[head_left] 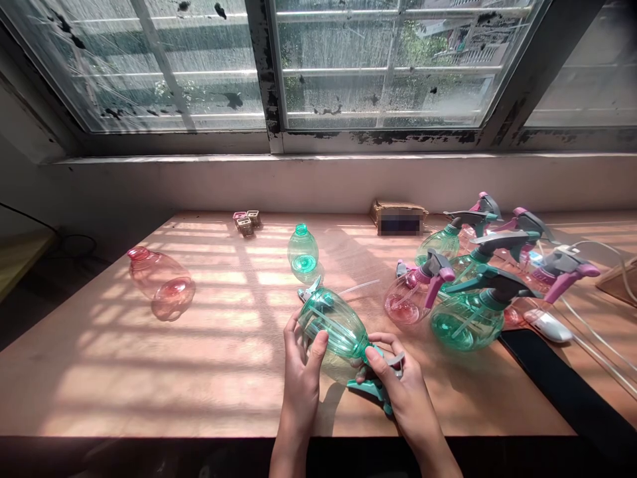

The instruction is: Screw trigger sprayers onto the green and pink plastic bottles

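A clear green spray bottle (338, 323) lies tilted between my two hands, its base up and to the left, its neck down and to the right. My left hand (304, 355) cups the base end, thumb along the side. My right hand (391, 372) grips the neck and the green-grey spray head (371, 390), which points toward the front edge; its fingers partly hide the joint. Just beyond the bottle lies another spray head (311, 290) with a thin clear tube (359, 287). A green bottle without a head (302, 249) stands behind it.
A pink bottle without a head (162, 282) is at the left. Several assembled spray bottles (468, 318) crowd the right, near a white mouse (550, 325), black pad (557, 378) and cables (602, 358). Small blocks (245, 222) and a box (398, 218) sit at the back.
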### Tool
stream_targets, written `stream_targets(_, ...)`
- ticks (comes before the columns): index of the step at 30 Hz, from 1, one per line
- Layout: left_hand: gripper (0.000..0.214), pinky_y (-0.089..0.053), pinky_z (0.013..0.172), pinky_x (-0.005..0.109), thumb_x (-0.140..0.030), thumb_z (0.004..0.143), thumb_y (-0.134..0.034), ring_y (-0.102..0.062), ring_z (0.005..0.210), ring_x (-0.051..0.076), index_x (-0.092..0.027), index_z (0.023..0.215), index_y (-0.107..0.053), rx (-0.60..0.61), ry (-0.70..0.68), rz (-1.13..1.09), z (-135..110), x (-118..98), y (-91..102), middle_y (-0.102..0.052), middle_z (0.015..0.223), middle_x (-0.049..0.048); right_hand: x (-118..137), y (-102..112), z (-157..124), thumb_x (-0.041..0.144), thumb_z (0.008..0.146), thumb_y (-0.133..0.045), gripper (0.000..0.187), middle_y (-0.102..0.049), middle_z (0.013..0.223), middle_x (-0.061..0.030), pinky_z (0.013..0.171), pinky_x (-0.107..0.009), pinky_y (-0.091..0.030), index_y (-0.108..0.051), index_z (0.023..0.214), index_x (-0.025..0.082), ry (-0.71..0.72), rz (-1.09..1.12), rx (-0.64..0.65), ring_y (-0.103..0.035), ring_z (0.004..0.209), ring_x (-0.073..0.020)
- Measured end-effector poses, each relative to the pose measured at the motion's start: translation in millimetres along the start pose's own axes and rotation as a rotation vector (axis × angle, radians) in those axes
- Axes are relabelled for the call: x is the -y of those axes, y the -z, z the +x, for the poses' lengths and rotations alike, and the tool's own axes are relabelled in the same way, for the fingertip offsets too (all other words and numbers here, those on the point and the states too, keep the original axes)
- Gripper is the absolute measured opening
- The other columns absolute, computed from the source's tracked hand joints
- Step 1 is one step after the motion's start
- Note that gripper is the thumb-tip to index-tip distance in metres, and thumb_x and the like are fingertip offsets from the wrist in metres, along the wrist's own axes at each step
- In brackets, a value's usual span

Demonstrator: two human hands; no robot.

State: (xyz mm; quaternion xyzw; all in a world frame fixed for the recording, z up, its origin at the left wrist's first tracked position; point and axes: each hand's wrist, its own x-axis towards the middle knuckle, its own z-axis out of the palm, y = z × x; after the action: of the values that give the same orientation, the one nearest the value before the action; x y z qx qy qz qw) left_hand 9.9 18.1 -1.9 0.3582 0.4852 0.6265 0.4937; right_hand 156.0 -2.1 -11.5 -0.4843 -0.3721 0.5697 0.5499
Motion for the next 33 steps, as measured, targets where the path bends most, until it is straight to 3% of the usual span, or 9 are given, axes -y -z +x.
stream_targets(10, 0.062, -0.047, 0.115, 0.043, -0.052, 0.094, -0.07, -0.058, 0.14, 0.03, -0.029, 0.147, -0.047, 0.031, -0.031, 0.03, 4, 7, 6.6, -0.063, 0.147, 0.0107, 0, 1, 0, 0.059, 0.087, -0.08, 0.05, -0.078, 0.075, -0.0021, 0.068, -0.033, -0.063, -0.062, 0.112, 0.02, -0.003, 0.001, -0.006, -0.075, 0.067, -0.0203)
stream_targets(19, 0.057, -0.045, 0.115, 0.041, -0.048, 0.094, -0.07, -0.059, 0.139, 0.029, -0.029, 0.144, -0.051, -0.01, -0.015, 0.012, -2, -7, -4.8, -0.065, 0.144, 0.0095, -1, 1, 0, 0.059, 0.088, -0.08, 0.049, -0.078, 0.073, -0.0019, 0.067, -0.032, -0.063, -0.062, 0.112, 0.02, 0.008, -0.003, -0.025, -0.075, 0.066, -0.0207)
stream_targets(33, 0.057, -0.048, 0.112, 0.041, -0.048, 0.094, -0.07, -0.061, 0.137, 0.03, -0.028, 0.143, -0.051, -0.019, 0.009, 0.029, -1, -7, -3.8, -0.066, 0.142, 0.0106, -7, 6, 2, 0.058, 0.092, -0.077, 0.048, -0.08, 0.079, -0.0032, 0.07, -0.031, -0.063, -0.06, 0.116, 0.02, 0.012, -0.03, 0.032, -0.076, 0.071, -0.0199)
